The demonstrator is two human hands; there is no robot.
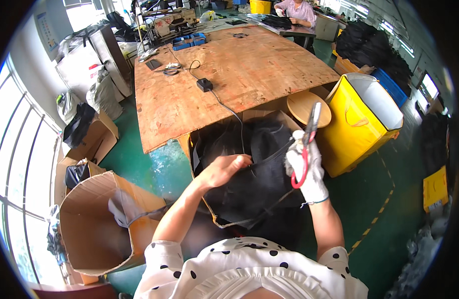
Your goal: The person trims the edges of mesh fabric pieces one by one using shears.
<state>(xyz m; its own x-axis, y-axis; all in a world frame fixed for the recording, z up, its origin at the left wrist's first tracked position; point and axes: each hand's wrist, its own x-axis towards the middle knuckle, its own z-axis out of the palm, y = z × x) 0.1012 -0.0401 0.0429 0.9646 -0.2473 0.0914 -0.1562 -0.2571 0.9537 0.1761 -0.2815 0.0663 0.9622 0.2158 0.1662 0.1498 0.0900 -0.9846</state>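
A bare left hand point(224, 169) curls its fingers closed on black fabric point(254, 187) heaped in an open cardboard box point(209, 209) just off the near edge of the plywood bench point(239, 74). The gloved right hand point(306, 169), forearm raised, grips red-handled scissors point(305, 144) upright, blades together, beside a yellow bag point(359, 124).

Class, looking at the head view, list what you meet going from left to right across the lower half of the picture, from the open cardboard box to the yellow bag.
Open cardboard box → bare left hand on black fabric → gloved right hand holding red-handled scissors → yellow bag.
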